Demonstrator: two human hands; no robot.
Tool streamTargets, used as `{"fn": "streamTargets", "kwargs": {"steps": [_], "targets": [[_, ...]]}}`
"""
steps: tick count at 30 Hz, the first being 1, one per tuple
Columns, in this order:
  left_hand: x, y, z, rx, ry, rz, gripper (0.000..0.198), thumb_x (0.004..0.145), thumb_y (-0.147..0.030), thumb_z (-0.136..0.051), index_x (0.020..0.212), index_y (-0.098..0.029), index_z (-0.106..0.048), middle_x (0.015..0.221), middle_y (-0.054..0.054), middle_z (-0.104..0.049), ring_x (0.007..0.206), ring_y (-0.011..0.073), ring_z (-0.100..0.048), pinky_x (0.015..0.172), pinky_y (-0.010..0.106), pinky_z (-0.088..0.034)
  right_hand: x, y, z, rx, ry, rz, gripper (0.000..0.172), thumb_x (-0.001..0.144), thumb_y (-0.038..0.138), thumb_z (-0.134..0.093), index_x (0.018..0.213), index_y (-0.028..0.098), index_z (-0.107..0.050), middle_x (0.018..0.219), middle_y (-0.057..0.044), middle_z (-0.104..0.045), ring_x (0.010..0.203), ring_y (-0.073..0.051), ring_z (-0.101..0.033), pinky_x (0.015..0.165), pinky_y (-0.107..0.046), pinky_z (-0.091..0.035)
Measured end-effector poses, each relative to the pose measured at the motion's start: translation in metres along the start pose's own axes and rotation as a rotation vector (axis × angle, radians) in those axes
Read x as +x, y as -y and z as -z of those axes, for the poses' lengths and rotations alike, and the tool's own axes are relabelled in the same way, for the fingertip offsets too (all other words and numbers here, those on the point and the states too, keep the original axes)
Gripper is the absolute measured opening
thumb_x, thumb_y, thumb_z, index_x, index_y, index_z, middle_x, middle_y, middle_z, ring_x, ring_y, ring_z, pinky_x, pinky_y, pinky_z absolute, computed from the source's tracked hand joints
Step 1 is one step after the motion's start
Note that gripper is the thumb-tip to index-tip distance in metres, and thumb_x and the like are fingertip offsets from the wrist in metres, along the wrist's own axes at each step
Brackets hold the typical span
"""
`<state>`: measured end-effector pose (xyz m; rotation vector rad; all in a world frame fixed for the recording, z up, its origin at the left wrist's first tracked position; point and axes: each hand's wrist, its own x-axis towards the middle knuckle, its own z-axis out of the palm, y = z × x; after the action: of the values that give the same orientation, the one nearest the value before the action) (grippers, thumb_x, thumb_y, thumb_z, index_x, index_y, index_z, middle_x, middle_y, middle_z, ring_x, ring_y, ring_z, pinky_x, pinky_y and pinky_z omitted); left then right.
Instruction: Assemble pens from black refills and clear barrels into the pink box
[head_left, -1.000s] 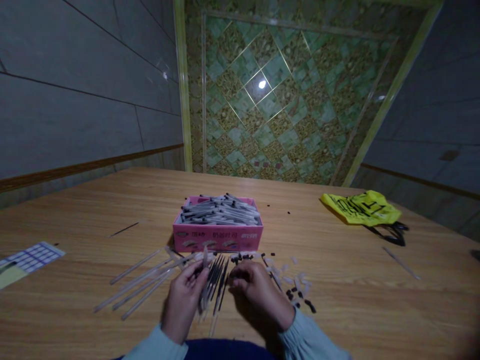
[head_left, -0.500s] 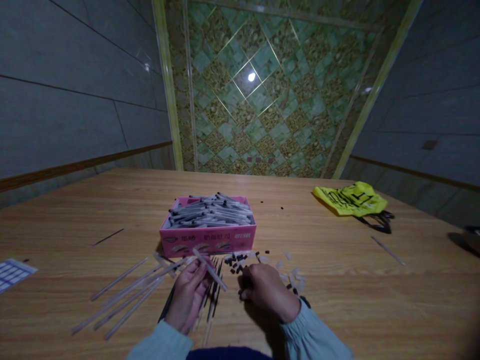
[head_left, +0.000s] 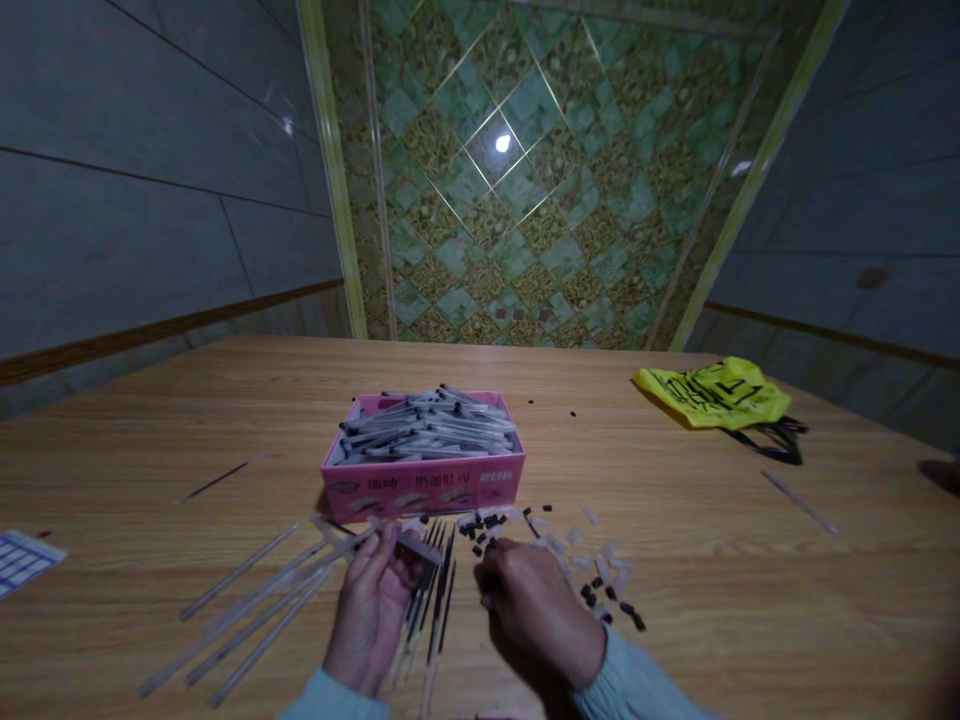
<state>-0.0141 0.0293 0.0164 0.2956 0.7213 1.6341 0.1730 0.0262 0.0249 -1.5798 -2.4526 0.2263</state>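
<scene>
My left hand (head_left: 375, 600) pinches a clear pen barrel (head_left: 418, 546) between thumb and fingers, tilted down to the right. Beneath and beside it, several thin dark ink refills (head_left: 442, 590) lie fanned on the table. My right hand (head_left: 536, 610) rests low over the table with its fingers curled together; whatever is in them is hidden. Just beyond its knuckles is a scatter of small black plugs (head_left: 480, 524). Clear caps (head_left: 581, 563) and more black end plugs lie to its right. Several long clear barrels (head_left: 251, 625) spread out left of my left hand.
Behind the hands stands a pink box (head_left: 424, 488) heaped with assembled pens (head_left: 431, 425). A yellow bag (head_left: 716, 393) with black handles lies far right, a lone barrel (head_left: 799, 500) nearer. At left are a single refill (head_left: 214, 483) and a blue-and-white card (head_left: 26, 562).
The barrel in my left hand has swung to a flatter angle. My right hand stays low by the black plugs, fingers still curled. The view has shifted slightly.
</scene>
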Motion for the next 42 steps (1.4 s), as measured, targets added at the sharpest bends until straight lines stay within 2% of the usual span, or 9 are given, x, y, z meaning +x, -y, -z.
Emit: {"fn": "streamTargets", "kwargs": {"steps": [3,8,10,13,18,24,28,35,42], "targets": [[0.001,-0.001,0.001,-0.006,-0.005,-0.006,0.014,0.073,-0.009,-0.066,0.085,-0.015,-0.064,0.075,0.001,-0.071,0.065,0.0117,-0.067,0.056,0.019,-0.054,0.000,0.010,0.002,0.052,-0.035,0.067,0.011,0.076,0.018,-0.057,0.078,0.021,-0.068,0.083,-0.003,-0.064,0.068,-0.015,-0.058,0.057,-0.025,-0.030],[0.001,-0.001,0.003,0.003,0.039,-0.012,0.010,0.073,-0.013,-0.067,0.083,-0.014,-0.064,0.073,0.001,-0.070,0.063,0.0115,-0.065,0.057,0.021,-0.054,-0.002,0.027,-0.003,0.170,-0.013,0.381,0.016,0.084,0.019,-0.054,0.085,0.025,-0.069,0.088,-0.001,-0.062,0.077,-0.013,-0.057,0.061,-0.022,-0.033],[0.000,-0.001,0.003,0.001,0.044,-0.010,0.011,0.073,-0.014,-0.068,0.083,-0.015,-0.063,0.074,0.001,-0.070,0.064,0.0114,-0.065,0.058,0.021,-0.054,-0.002,0.030,-0.006,0.188,-0.006,0.451,0.017,0.084,0.019,-0.055,0.091,0.026,-0.068,0.091,0.000,-0.062,0.079,-0.013,-0.057,0.062,-0.022,-0.033],[-0.001,-0.002,0.002,0.006,0.040,-0.005,0.010,0.074,-0.014,-0.067,0.084,-0.015,-0.063,0.075,0.002,-0.070,0.065,0.0113,-0.065,0.059,0.022,-0.054,-0.001,0.031,-0.012,0.173,-0.003,0.477,0.018,0.083,0.020,-0.056,0.095,0.027,-0.067,0.092,0.000,-0.060,0.079,-0.013,-0.055,0.061,-0.023,-0.033],[-0.002,-0.003,0.000,-0.001,0.049,-0.009,0.005,0.077,-0.013,-0.063,0.082,-0.014,-0.062,0.074,0.002,-0.070,0.064,0.0116,-0.065,0.058,0.022,-0.054,0.001,0.027,-0.011,0.127,0.044,0.496,0.017,0.078,0.014,-0.060,0.090,0.025,-0.066,0.095,0.000,-0.058,0.082,-0.013,-0.054,0.061,-0.022,-0.032],[-0.001,-0.005,0.003,-0.020,0.043,-0.019,0.003,0.080,-0.012,-0.060,0.080,-0.014,-0.062,0.071,0.001,-0.069,0.062,0.0107,-0.065,0.056,0.020,-0.053,0.001,0.028,-0.001,0.081,0.078,0.603,0.015,0.084,0.015,-0.056,0.094,0.024,-0.063,0.097,0.000,-0.058,0.083,-0.013,-0.054,0.062,-0.023,-0.032],[0.000,-0.005,0.003,-0.024,0.050,-0.029,0.007,0.081,-0.010,-0.057,0.082,-0.013,-0.062,0.074,0.002,-0.070,0.064,0.0108,-0.065,0.058,0.021,-0.054,-0.001,0.029,0.001,0.041,0.082,0.685,0.014,0.092,0.021,-0.048,0.094,0.022,-0.062,0.092,-0.001,-0.059,0.085,-0.014,-0.053,0.063,-0.024,-0.031],[0.001,-0.005,0.003,-0.025,0.039,-0.045,0.010,0.082,-0.006,-0.054,0.081,-0.013,-0.061,0.070,0.001,-0.069,0.061,0.0103,-0.064,0.055,0.020,-0.054,-0.004,0.026,-0.001,0.013,0.071,0.696,0.018,0.094,0.027,-0.047,0.089,0.021,-0.064,0.092,-0.001,-0.058,0.087,-0.014,-0.051,0.064,-0.025,-0.032],[0.001,-0.004,0.004,-0.019,0.042,-0.033,0.007,0.081,-0.008,-0.056,0.080,-0.013,-0.061,0.070,0.002,-0.068,0.060,0.0110,-0.064,0.053,0.021,-0.054,-0.002,0.025,0.001,0.022,0.068,0.744,0.018,0.095,0.025,-0.044,0.095,0.021,-0.061,0.092,-0.001,-0.061,0.087,-0.014,-0.051,0.066,-0.025,-0.034]]}}
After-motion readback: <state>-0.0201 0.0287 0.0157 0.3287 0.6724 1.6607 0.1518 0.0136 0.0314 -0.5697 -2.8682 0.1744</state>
